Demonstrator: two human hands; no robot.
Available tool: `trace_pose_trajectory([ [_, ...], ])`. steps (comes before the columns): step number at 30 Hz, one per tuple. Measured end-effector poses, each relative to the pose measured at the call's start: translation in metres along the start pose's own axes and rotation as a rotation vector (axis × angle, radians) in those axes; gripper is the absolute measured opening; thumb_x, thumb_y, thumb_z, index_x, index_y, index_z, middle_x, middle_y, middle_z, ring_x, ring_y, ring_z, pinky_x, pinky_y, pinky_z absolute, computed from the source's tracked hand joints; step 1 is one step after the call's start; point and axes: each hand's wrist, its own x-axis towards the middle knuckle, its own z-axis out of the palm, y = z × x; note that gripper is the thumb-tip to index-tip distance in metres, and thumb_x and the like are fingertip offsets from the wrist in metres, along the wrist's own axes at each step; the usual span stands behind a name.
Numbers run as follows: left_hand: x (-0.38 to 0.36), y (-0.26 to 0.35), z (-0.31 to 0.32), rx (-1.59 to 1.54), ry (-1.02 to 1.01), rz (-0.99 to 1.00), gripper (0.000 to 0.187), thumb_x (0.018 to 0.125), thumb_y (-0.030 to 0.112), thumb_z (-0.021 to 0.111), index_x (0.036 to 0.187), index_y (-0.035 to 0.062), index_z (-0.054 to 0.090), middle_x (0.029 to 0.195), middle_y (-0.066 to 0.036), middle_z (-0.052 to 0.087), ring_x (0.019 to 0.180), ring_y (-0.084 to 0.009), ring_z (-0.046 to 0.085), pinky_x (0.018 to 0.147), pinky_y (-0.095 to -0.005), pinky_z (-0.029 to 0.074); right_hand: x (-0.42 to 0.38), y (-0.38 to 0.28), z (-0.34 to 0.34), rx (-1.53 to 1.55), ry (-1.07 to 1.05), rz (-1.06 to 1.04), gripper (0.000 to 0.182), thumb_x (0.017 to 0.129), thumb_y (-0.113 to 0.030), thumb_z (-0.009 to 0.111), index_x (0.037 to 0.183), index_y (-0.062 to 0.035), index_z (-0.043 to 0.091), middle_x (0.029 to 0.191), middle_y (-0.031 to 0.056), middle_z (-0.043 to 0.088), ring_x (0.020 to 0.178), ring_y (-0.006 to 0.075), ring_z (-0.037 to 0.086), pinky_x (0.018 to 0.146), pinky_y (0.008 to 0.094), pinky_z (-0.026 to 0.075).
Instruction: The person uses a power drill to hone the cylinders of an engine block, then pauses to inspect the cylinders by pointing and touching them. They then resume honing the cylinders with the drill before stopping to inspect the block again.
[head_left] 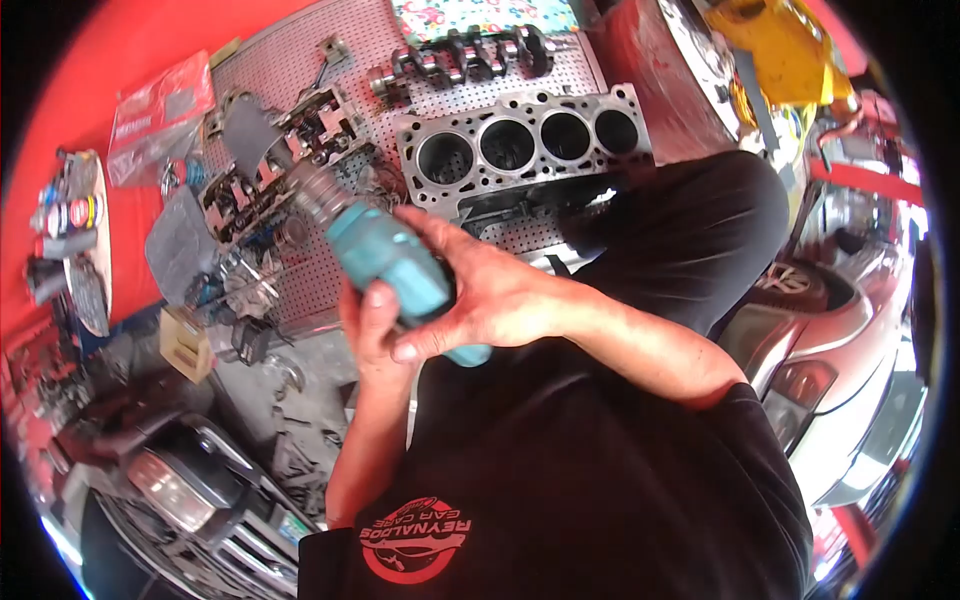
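A teal cordless drill (385, 260) is held in front of my chest, its chuck pointing up and to the left. My right hand (495, 295) wraps around the drill's body from the right, with the thumb across its lower side. On the other side, my left hand (375, 325) grips the drill lower down, thumb up; part of its grip is hidden. A grey sheet-like flap (250, 135) extends from the chuck end. Behind the flap lies a cylinder head (335, 120), partly covered. An engine block (525, 145) with its cylinder bores facing up sits beyond my hands.
A crankshaft (470, 58) lies on the perforated metal table (300, 45). At left are a grey sheet (180, 245), a plastic bag (160, 120) and a cardboard box (185, 343). My bent knee (730, 210) is beside the block. Cars stand on both sides, one with a headlight (172, 490).
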Motion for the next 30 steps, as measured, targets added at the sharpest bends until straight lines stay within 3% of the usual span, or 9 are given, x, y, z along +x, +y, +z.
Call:
trace_pose_trajectory([
  [2,0.014,0.019,0.026,0.180,-0.144,0.015,0.068,0.096,0.042,0.067,0.144,-0.0013,0.047,0.128,-0.011,0.062,0.115,-0.0230,0.062,0.099,-0.0383,0.049,-0.017,-0.007,-0.012,0.105,0.128,0.013,0.131,0.065,-0.037,0.098,0.157,0.0111,0.019,0.145,0.0287,0.051,0.135,0.0342,0.053,0.113,0.0385,0.044],
  [7,0.064,0.038,0.061,0.869,-0.696,-0.031,0.069,0.105,0.047,0.057,0.148,-0.0051,0.045,0.129,-0.022,0.065,0.120,-0.0259,0.063,0.103,-0.0394,0.048,-0.082,0.033,-0.037,0.443,0.504,-0.076,0.088,0.071,-0.003,0.088,0.146,-0.0017,0.042,0.125,0.0089,0.063,0.115,0.0200,0.063,0.100,0.0383,0.053],
  [11,0.122,0.007,0.074,0.223,-0.506,-0.680,0.075,0.104,0.026,0.058,0.162,0.0003,0.019,0.120,-0.028,0.068,0.098,-0.0353,0.071,0.084,-0.0471,0.058,-0.151,0.044,-0.044,0.638,0.689,-0.035,0.092,0.069,-0.015,0.082,0.149,-0.0003,0.039,0.127,0.0149,0.064,0.106,0.0262,0.070,0.092,0.0403,0.057],
  [14,0.140,-0.041,0.080,0.005,-0.418,-0.798,0.064,0.101,0.017,0.058,0.158,0.0112,0.028,0.122,-0.029,0.067,0.097,-0.0381,0.070,0.084,-0.0484,0.057,-0.180,0.048,-0.028,0.738,0.911,-0.065,0.110,0.064,-0.024,0.083,0.156,-0.0012,0.027,0.141,0.0251,0.054,0.103,0.0358,0.071,0.089,0.0461,0.059],
  [17,0.153,-0.082,0.094,-0.216,-0.311,-0.803,0.084,0.100,0.011,0.056,0.161,0.0071,-0.001,0.118,-0.030,0.067,0.097,-0.0383,0.071,0.083,-0.0504,0.058,-0.200,0.046,-0.014,0.734,1.035,-0.040,0.119,0.060,-0.030,0.085,0.158,-0.0009,0.023,0.145,0.0297,0.048,0.100,0.0408,0.070,0.086,0.0501,0.061],
  [18,0.161,-0.097,0.091,-0.344,-0.344,-0.808,0.066,0.098,0.009,0.057,0.151,0.0086,0.018,0.120,-0.030,0.067,0.100,-0.0401,0.070,0.085,-0.0528,0.058,-0.209,0.045,-0.009,0.704,1.075,-0.030,0.119,0.060,-0.030,0.085,0.157,-0.0007,0.023,0.145,0.0298,0.048,0.100,0.0404,0.070,0.085,0.0494,0.061],
  [21,0.158,-0.106,0.100,-0.510,-0.340,-0.748,0.054,0.097,0.008,0.057,0.139,0.0096,0.023,0.121,-0.029,0.067,0.103,-0.0409,0.069,0.087,-0.0543,0.057,-0.237,0.032,-0.006,0.585,1.192,0.033,0.122,0.058,-0.032,0.087,0.157,0.0001,0.024,0.143,0.0297,0.050,0.100,0.0377,0.071,0.084,0.0461,0.062],
  [25,0.143,-0.100,0.111,-0.535,-0.329,-0.686,0.063,0.097,0.010,0.058,0.146,0.0109,0.018,0.120,-0.027,0.067,0.104,-0.0389,0.069,0.088,-0.0543,0.057,-0.265,0.019,-0.013,0.471,1.323,0.031,0.122,0.056,-0.034,0.088,0.156,-0.0001,0.027,0.141,0.0299,0.053,0.095,0.0370,0.073,0.081,0.0434,0.062],
  [30,0.139,-0.103,0.110,-0.520,-0.337,-0.654,0.092,0.097,0.011,0.058,0.161,0.0204,-0.009,0.118,-0.026,0.067,0.099,-0.0368,0.070,0.087,-0.0530,0.057,-0.285,0.016,-0.026,0.403,1.364,-0.042,0.120,0.059,-0.035,0.088,0.155,0.0027,0.028,0.142,0.0304,0.050,0.096,0.0366,0.072,0.081,0.0421,0.063],
])
